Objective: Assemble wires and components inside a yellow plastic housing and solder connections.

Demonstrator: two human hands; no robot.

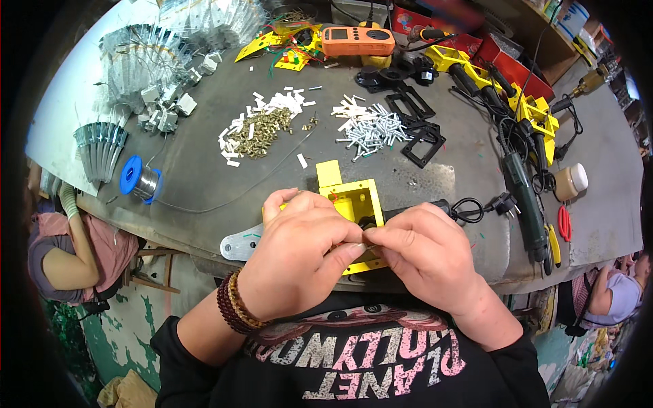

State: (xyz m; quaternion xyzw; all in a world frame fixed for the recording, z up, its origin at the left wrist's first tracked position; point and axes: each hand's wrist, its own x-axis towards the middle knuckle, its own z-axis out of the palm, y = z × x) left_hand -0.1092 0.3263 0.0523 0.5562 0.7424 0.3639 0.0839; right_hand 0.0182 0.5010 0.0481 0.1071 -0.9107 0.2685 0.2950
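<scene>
A yellow box-shaped housing [368,194] with an open top sits at the near edge of the bench, right under my hands. My left hand [303,241] and my right hand [425,248] meet over its near side, thumbs and fingertips pinched close together. Something small and thin is between them, too hidden to name. A black cable with a plug [502,202] runs out from the housing's right side, passing behind my right hand. To the left of my left hand, a flat grey metal plate [238,247] with a rounded end sticks out.
Brass fittings [262,134], white sleeves [291,98] and silver screws [375,132] lie in piles beyond the housing. Black frames [423,143] are beside them. A solder spool [143,180] stands left, a green-black tool [522,194] right. Behind are an orange meter [358,41] and yellow housings [541,119].
</scene>
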